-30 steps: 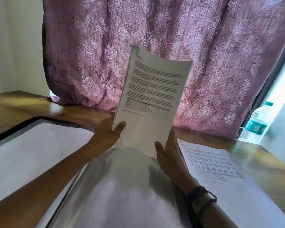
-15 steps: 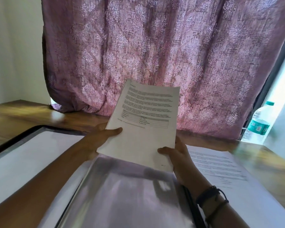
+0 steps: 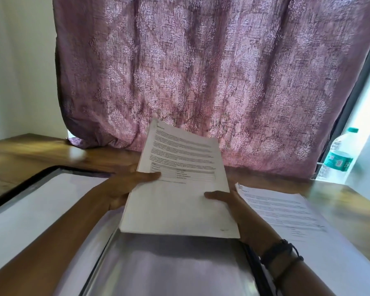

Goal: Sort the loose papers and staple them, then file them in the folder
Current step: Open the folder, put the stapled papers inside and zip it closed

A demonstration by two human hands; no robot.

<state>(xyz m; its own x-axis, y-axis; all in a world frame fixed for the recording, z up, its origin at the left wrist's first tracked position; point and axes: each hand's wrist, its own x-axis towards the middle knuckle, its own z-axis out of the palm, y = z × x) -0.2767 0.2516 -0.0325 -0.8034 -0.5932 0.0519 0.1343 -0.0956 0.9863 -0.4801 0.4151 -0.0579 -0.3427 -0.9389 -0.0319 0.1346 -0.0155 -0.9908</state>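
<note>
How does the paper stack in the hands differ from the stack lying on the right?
The held stack is raised and tilted, gripped by left hand and right hand; the table stack lies flat, untouched. The held stack is over the folder; the table stack beside it. Both are printed white pages.

The papers (image 3: 179,206), held almost upright in the upper centre of the frame a second ago, have been lowered and tipped back to lie nearly flat at mid-frame. Their lower edge, earlier hidden behind the bulging sleeve (image 3: 169,268), is now exposed above it, and the sleeve is flattened. The right hand (image 3: 235,208) has been shifted from the lower edge to the right edge.
</note>
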